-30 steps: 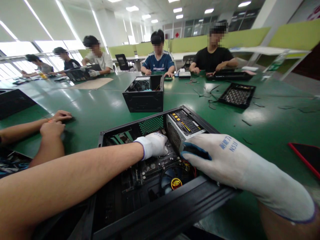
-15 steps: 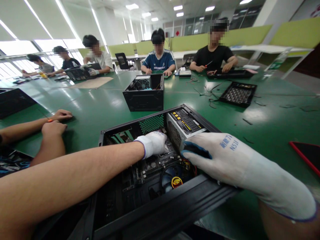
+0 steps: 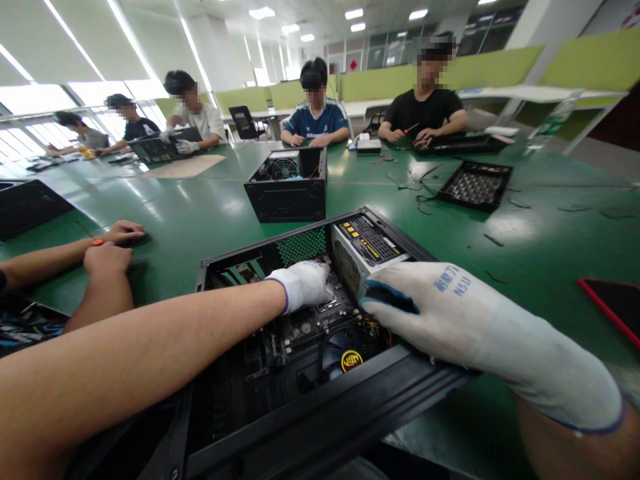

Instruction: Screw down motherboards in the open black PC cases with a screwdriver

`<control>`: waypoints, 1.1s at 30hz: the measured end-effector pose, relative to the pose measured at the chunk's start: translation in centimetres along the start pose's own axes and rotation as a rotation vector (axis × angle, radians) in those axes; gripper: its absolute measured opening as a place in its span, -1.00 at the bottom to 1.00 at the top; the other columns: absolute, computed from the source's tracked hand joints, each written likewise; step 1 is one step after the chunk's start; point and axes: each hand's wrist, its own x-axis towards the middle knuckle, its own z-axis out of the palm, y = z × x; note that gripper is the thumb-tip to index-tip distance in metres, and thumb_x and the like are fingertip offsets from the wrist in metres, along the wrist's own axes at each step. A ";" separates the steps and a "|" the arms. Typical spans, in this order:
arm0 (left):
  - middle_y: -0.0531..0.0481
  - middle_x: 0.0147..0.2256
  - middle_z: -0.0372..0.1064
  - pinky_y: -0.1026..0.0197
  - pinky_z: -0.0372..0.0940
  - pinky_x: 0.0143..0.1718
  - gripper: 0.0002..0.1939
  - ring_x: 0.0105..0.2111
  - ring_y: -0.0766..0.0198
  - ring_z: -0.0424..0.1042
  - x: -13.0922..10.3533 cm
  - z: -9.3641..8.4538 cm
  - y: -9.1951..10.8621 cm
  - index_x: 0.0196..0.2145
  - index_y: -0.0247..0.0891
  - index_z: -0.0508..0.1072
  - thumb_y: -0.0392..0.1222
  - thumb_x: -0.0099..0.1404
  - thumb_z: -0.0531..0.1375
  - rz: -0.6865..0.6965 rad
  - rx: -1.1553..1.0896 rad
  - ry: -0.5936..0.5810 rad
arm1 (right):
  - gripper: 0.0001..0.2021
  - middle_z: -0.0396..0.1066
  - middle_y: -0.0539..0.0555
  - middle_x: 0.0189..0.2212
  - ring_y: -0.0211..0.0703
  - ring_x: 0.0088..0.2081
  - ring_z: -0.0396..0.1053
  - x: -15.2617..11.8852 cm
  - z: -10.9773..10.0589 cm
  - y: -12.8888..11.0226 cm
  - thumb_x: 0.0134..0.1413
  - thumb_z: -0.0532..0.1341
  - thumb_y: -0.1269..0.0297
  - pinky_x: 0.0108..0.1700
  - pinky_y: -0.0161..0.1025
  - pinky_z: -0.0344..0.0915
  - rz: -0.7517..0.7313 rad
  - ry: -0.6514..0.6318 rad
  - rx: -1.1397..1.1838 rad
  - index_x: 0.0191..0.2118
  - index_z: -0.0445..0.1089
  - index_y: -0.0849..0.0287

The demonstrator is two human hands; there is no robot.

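An open black computer case (image 3: 320, 417) lies in front of me, its motherboard (image 3: 305, 327) exposed. My left hand (image 3: 303, 285), in a white glove, reaches in over the board near the metal CPU socket (image 3: 330, 300). Its fingers are curled closed, and whatever they hold is hidden. My right hand (image 3: 430, 303), in a white glove with a blue palm, rests across the right side of the case beside the power supply (image 3: 367, 243). A gap shows between its thumb and fingers. Just below lie thin coloured cables (image 3: 373, 328) and a fan with a yellow hub label (image 3: 351, 362).
Another person's bare arms (image 3: 107, 257) rest on the green table (image 3: 185, 233) at left. A second case (image 3: 287, 190) stands ahead. A black panel (image 3: 475, 187) and loose dark strips lie at right, near a red-edged black object (image 3: 613, 313). Several people sit opposite.
Both hands keep nearly the same places in and on the case. The view shifts slightly. Across the table, the black-shirted person's hands have moved closer together.
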 end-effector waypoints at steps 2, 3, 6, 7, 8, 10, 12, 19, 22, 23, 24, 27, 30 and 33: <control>-0.27 0.01 0.52 0.14 0.43 0.01 -0.50 0.02 -0.04 0.53 0.1 0.0 0.0 0.04 -0.30 0.48 0.09 0.27 0.24 0.008 0.010 -0.018 | -0.64 0.55 0.11 -0.18 0.00 -0.14 0.50 0.0 0.0 0.1 0.33 0.10 -0.08 -0.10 -0.15 0.34 -0.002 0.000 -0.003 -0.13 0.48 0.07; -0.26 0.00 0.53 0.14 0.43 0.00 -0.51 0.01 -0.03 0.53 0.2 0.0 0.0 0.02 -0.30 0.49 0.09 0.27 0.23 0.015 0.017 -0.021 | -0.63 0.55 0.11 -0.17 0.00 -0.13 0.50 -0.1 0.0 0.1 0.33 0.10 -0.08 -0.09 -0.14 0.34 -0.005 0.001 -0.006 -0.12 0.48 0.08; -0.22 -0.02 0.54 0.17 0.43 -0.02 -0.55 -0.01 0.00 0.54 0.4 0.2 -0.1 -0.01 -0.27 0.50 0.07 0.26 0.25 0.035 0.028 -0.018 | -0.63 0.55 0.12 -0.17 0.01 -0.12 0.50 -0.1 0.1 0.1 0.34 0.10 -0.08 -0.06 -0.13 0.35 -0.012 0.008 -0.011 -0.11 0.48 0.09; -0.21 -0.02 0.54 0.17 0.43 -0.03 -0.56 -0.01 0.00 0.54 0.5 0.2 -0.1 -0.01 -0.27 0.50 0.06 0.26 0.25 0.040 0.027 -0.018 | -0.63 0.55 0.13 -0.17 0.00 -0.13 0.51 -0.1 0.1 0.1 0.34 0.10 -0.08 -0.06 -0.13 0.35 -0.013 0.014 -0.011 -0.12 0.48 0.09; -0.20 -0.02 0.55 0.18 0.43 -0.03 -0.56 -0.01 0.01 0.54 0.5 0.2 -0.1 -0.01 -0.26 0.50 0.06 0.26 0.25 0.044 0.026 -0.018 | -0.63 0.56 0.13 -0.18 0.00 -0.13 0.51 -0.1 0.1 0.1 0.33 0.11 -0.08 -0.06 -0.13 0.35 -0.015 0.017 -0.011 -0.12 0.49 0.10; -0.20 -0.03 0.55 0.17 0.44 -0.04 -0.58 -0.02 0.00 0.55 0.5 0.2 -0.1 -0.02 -0.26 0.51 0.06 0.27 0.25 0.050 0.022 -0.020 | -0.63 0.56 0.13 -0.18 0.00 -0.14 0.51 -0.1 0.1 0.1 0.33 0.11 -0.07 -0.07 -0.13 0.36 -0.018 0.019 -0.013 -0.12 0.49 0.10; -0.21 -0.04 0.55 0.16 0.44 -0.06 -0.59 -0.03 0.00 0.55 0.5 0.1 -0.2 -0.03 -0.26 0.51 0.05 0.27 0.24 0.057 0.019 -0.026 | -0.63 0.56 0.13 -0.16 0.00 -0.13 0.51 0.0 0.1 0.1 0.34 0.10 -0.07 -0.07 -0.13 0.36 -0.016 0.012 -0.015 -0.12 0.48 0.09; -0.23 -0.02 0.54 0.13 0.44 -0.03 -0.56 -0.02 -0.02 0.54 0.2 0.0 0.1 -0.03 -0.27 0.51 0.08 0.27 0.24 0.060 0.033 -0.024 | -0.63 0.56 0.12 -0.16 0.01 -0.13 0.51 -0.1 0.1 0.2 0.33 0.10 -0.09 -0.06 -0.12 0.36 -0.015 0.013 -0.013 -0.11 0.49 0.07; -0.23 -0.01 0.53 0.14 0.44 -0.02 -0.52 -0.01 -0.02 0.54 0.2 0.0 0.1 -0.01 -0.27 0.50 0.12 0.26 0.24 0.056 0.034 -0.024 | -0.63 0.56 0.11 -0.15 0.01 -0.12 0.51 -0.1 0.2 0.2 0.33 0.10 -0.09 -0.05 -0.11 0.36 -0.013 0.013 -0.011 -0.10 0.49 0.07; -0.23 -0.01 0.53 0.14 0.44 -0.03 -0.50 -0.02 -0.02 0.54 0.3 0.0 0.0 0.00 -0.27 0.49 0.13 0.25 0.25 0.059 0.031 -0.021 | -0.63 0.56 0.11 -0.14 0.01 -0.11 0.51 -0.1 0.2 0.2 0.34 0.10 -0.08 -0.05 -0.11 0.35 -0.015 0.012 -0.013 -0.09 0.49 0.07; -0.23 -0.01 0.53 0.14 0.44 -0.03 -0.48 -0.02 -0.03 0.54 0.3 -0.1 -0.1 0.02 -0.28 0.48 0.13 0.23 0.26 0.063 0.028 -0.018 | -0.63 0.56 0.11 -0.13 0.02 -0.11 0.51 -0.1 0.2 0.2 0.34 0.10 -0.07 -0.05 -0.11 0.35 -0.021 0.013 -0.015 -0.08 0.48 0.07; -0.23 -0.02 0.54 0.13 0.45 -0.07 -0.43 -0.05 -0.03 0.55 0.6 -0.1 -0.5 0.04 -0.29 0.46 0.14 0.19 0.29 0.058 0.042 -0.015 | -0.63 0.56 0.11 -0.12 0.02 -0.09 0.50 -0.1 0.3 0.3 0.34 0.10 -0.07 -0.04 -0.11 0.35 -0.045 0.027 -0.014 -0.06 0.49 0.08; -0.24 -0.05 0.55 0.13 0.46 -0.11 -0.43 -0.08 -0.03 0.56 0.6 -0.2 -0.8 0.01 -0.28 0.48 0.17 0.19 0.28 0.039 0.081 -0.028 | -0.62 0.56 0.11 -0.12 0.03 -0.09 0.50 -0.1 0.4 0.4 0.35 0.11 -0.07 -0.02 -0.10 0.34 -0.062 0.048 -0.014 -0.03 0.49 0.08; -0.26 -0.04 0.55 0.12 0.46 -0.10 -0.44 -0.07 -0.05 0.56 0.4 -0.4 -0.6 0.00 -0.29 0.49 0.19 0.20 0.27 0.033 0.074 -0.037 | -0.64 0.56 0.12 -0.12 0.02 -0.10 0.50 -0.2 0.5 0.6 0.35 0.11 -0.04 -0.03 -0.11 0.34 -0.086 0.051 -0.030 -0.04 0.49 0.10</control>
